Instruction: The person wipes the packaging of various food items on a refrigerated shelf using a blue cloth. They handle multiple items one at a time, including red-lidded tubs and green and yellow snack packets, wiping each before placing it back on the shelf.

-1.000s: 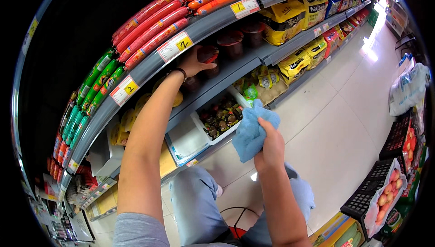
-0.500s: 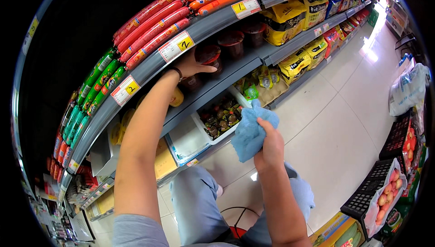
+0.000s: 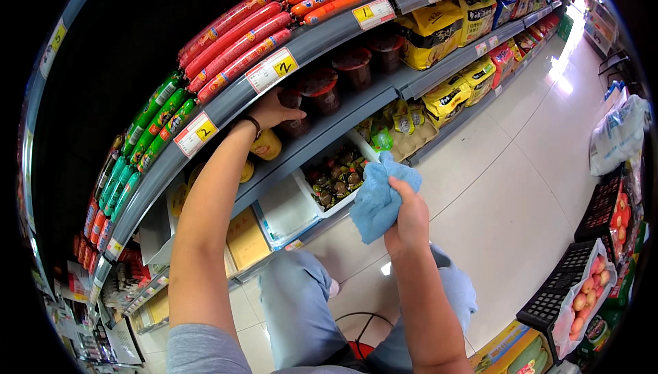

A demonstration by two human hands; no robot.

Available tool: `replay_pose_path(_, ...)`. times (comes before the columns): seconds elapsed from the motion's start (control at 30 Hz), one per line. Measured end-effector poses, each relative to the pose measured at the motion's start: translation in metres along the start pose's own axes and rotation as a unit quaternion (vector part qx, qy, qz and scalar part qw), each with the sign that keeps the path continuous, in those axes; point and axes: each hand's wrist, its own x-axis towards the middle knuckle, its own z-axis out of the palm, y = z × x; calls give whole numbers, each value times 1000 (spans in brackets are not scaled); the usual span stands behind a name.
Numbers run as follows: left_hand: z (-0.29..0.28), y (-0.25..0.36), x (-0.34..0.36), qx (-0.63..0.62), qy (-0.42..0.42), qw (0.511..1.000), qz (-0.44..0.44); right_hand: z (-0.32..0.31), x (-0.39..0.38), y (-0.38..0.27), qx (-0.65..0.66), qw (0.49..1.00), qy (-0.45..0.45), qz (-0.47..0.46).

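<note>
Starting at the far left, slim teal packets [image 3: 120,190] lie in a row on the upper shelf, and next to them come the green packets [image 3: 162,126], then the long red ones [image 3: 236,43] stacked side by side. Below that edge, in the shade, here's the left hand [image 3: 271,108], a dark band [image 3: 253,126] round the wrist, reaching in over the shelf below [image 3: 346,120]. Its thumb lies across the near side of a dark cup [image 3: 296,127]; the fingers are out of sight, so I can't tell whether they're clamped on it. Just beside the wrist sits a yellow container [image 3: 266,146]. Right of the hand, a red-lidded cup [image 3: 321,91] stands upright, and two more dark cups [image 3: 353,67] follow to its right. Lower down, a white tray [image 3: 340,205] is heaped with small dark-wrapped pieces [image 3: 336,178].

Now the right hand [image 3: 409,223], nearer and out over the floor [image 3: 507,189]: clamped firmly on a crumpled blue cloth [image 3: 375,199], thumb on top, the cloth spilling out to the left. Beyond it, yellow bags [image 3: 430,31] fill the far shelf, and at the near right a black crate [image 3: 537,311] holds pinkish-orange fruit [image 3: 586,295].
</note>
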Motion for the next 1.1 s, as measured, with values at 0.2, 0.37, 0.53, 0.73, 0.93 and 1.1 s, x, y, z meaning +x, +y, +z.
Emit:
replay_pose_path(0.2, -12, 50, -11, 60, 77, 992, 82, 8, -10, -16, 22, 997, -64, -32)
replay_pose_path(0.37, 19, 110, 28, 32, 115, 976, 182, -23, 14, -14, 66, 997, 47, -7)
replay_pose_path(0.53, 45, 114, 87, 22, 129, 985, 114, -10, 7, -22, 53, 998, -28, 0)
replay_pose_path(0.73, 56, 109, 119, -61, 74, 992, 86, -13, 23, -52, 49, 998, 33, 16)
replay_pose_path(0.93, 46, 120, 107, -157, 128, 972, 121, -7, 27, -65, 62, 997, -31, -37)
replay_pose_path(1.1, 38, 161, 39, -226, 121, 949, 181, -4, 23, -69, 0, 969, 12, -245)
